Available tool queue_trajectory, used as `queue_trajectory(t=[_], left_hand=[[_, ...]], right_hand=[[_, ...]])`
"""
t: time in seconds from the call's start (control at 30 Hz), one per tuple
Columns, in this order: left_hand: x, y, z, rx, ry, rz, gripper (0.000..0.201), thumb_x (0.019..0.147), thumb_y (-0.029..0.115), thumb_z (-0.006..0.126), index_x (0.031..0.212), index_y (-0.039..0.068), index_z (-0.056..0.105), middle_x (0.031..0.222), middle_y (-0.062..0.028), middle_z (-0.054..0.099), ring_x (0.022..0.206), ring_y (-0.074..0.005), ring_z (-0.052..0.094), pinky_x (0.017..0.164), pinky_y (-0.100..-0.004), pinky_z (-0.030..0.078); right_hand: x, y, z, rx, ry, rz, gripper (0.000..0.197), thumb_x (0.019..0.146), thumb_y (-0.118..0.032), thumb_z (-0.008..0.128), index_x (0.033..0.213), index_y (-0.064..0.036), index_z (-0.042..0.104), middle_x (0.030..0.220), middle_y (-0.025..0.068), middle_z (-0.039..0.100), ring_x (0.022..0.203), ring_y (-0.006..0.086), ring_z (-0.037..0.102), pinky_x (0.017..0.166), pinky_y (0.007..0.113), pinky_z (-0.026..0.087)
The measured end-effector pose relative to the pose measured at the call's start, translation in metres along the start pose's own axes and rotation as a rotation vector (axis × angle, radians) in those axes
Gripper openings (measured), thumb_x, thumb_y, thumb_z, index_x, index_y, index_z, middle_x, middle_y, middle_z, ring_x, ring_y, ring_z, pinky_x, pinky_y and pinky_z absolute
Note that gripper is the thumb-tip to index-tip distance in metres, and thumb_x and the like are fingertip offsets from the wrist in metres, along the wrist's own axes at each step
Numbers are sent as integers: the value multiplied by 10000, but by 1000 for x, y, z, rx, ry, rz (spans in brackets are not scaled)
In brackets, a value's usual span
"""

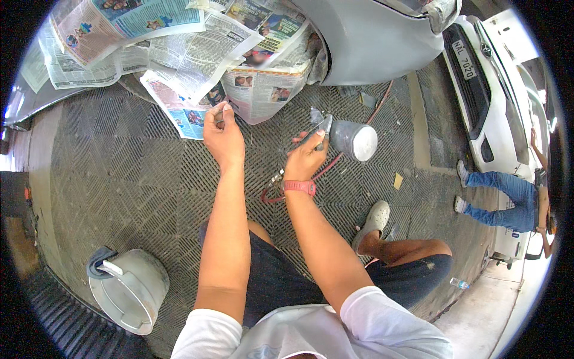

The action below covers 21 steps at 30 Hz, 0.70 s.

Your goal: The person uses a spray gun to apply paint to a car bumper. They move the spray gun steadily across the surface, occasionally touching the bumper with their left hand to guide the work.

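Note:
My right hand (307,154), with a red watch at its wrist, is closed around a dark and grey metal tool (326,127) whose exact kind I cannot make out. Right beside the tool is a grey cylindrical container (347,136) with a white round end; whether the two are joined is unclear. My left hand (225,139) is raised with its fingers pinched together near the sheets of newspaper (269,90). Something small and dark may sit between those fingertips, too small to name. The newspaper covers part of a grey car body panel (382,45).
A red hose (327,170) runs over the ribbed dark floor mat (137,179). Lower left stands a grey-white bucket (134,287) with a dark cloth-like thing (100,263) on its rim. A white car (478,90) and a person in jeans (505,200) are at right.

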<state>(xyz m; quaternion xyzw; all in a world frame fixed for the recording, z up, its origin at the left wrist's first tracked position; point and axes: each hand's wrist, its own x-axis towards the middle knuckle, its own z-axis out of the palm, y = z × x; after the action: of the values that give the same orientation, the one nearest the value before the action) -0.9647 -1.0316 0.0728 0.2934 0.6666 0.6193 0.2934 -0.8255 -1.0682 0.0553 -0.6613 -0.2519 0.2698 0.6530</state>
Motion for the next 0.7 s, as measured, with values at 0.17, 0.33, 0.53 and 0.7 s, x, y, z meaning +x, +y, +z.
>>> queue_trajectory(t=[0.17, 0.33, 0.53, 0.7], left_hand=[[3, -1, -6, -13, -16, 1, 264, 1089, 245, 729, 1224, 22, 767, 1062, -47, 768, 957, -135, 685, 856, -299, 532], [3, -5, -5, 10, -11, 20, 238, 1084, 236, 713, 1191, 31, 766, 1024, -53, 786, 894, -144, 691, 834, -332, 540], [2, -12, 12, -54, -36, 63, 218, 1075, 217, 725, 1163, 22, 770, 989, -45, 781, 849, -129, 682, 798, -306, 535], [-4, -15, 26, -9, -91, 38, 204, 1061, 197, 731, 1161, 25, 774, 987, -54, 783, 867, -147, 707, 835, -323, 555]], right_hand=[[16, 12, 17, -1, 41, -14, 498, 1200, -390, 467, 1211, 72, 652, 880, 141, 709, 684, 242, 666, 675, 400, 556], [6, -4, 10, 21, 9, -62, 479, 1202, -392, 462, 1199, 53, 638, 904, 117, 685, 742, 202, 661, 664, 384, 562], [-31, -41, -7, 131, -42, -165, 491, 1207, -458, 414, 1292, 0, 572, 1135, 122, 705, 891, 184, 709, 553, 286, 552], [-56, -57, -24, 156, -117, -212, 548, 1208, -406, 426, 1606, -34, 488, 1290, 106, 698, 1034, 169, 696, 582, 259, 538]])
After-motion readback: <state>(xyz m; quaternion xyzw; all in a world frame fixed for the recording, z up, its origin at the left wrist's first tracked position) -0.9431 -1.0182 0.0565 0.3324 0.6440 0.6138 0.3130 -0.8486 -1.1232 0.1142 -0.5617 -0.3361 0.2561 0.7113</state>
